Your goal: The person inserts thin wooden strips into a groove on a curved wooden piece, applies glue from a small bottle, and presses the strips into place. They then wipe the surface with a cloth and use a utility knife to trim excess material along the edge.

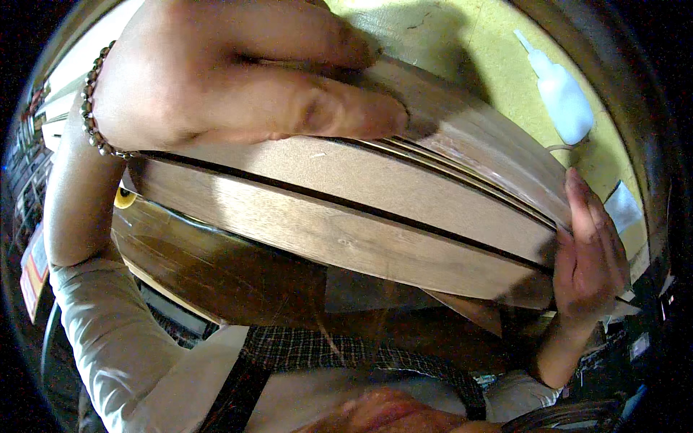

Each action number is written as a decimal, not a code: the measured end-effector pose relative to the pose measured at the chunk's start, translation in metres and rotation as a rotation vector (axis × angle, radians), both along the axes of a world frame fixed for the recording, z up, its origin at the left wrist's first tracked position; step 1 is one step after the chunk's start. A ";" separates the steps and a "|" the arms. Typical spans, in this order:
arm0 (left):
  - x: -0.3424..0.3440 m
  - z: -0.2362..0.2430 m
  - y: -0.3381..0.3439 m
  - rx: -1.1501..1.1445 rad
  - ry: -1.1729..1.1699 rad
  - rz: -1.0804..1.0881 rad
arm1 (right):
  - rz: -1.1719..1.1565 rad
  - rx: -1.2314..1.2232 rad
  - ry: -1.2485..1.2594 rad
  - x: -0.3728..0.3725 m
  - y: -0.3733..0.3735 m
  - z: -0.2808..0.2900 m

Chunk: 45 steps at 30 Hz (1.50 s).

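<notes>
A long wooden assembly lies across the view, with a near wooden strip [346, 242], a flat brown panel [317, 173] in the middle and a far wooden board [484, 137]. Dark gaps run between them, and thin strips show along the far one. My left hand [253, 79], a beaded bracelet at its wrist, is closed on the far board, thumb on the near side; its other fingertips are partly hidden. At the assembly's right end, my right hand [592, 252] grips the far board's corner, fingers on top.
A white squeeze bottle [564, 105] with a thin nozzle lies on the yellowish tabletop [505, 43] at the far right. Near my right hand is a small pale sheet [622, 206]. A dark brown wooden surface [216, 249] sits on the near side, close to my body.
</notes>
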<state>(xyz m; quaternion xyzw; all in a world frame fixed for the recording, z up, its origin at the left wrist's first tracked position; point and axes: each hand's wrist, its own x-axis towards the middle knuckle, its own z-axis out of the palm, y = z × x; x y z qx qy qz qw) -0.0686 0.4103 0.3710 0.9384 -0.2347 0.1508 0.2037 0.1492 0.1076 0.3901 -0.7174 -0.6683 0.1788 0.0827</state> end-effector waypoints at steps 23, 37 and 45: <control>-0.093 0.064 0.045 0.049 0.667 0.441 | -0.155 0.275 -0.349 -0.022 -0.032 0.058; -0.107 0.114 -0.016 0.207 0.263 0.548 | -0.264 -0.307 -0.249 -0.085 -0.142 -0.001; -0.149 0.098 -0.049 0.208 0.375 0.573 | -0.279 -0.553 -0.246 -0.132 -0.111 -0.023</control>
